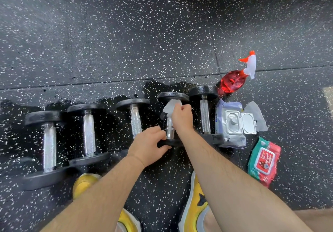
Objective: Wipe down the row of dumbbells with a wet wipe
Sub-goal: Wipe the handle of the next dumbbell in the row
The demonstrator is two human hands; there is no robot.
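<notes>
You're rubbing a thin, soft white wipe (170, 106) along the shiny, knurled metal handle of the dumbbell (173, 96); its heads are looking matt black. At three o'clock of it, a crinkly plastic-film pack (232, 139) is gleaming, and the speckled rubber floor (126, 51) is glistening wet around the dumbbell.

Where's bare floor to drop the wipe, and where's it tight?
Free: wide floor beyond the dumbbell row; floor right of the red wipe pack. Crowded: around the rightmost dumbbell, spray bottle and open wipe pack.
</notes>
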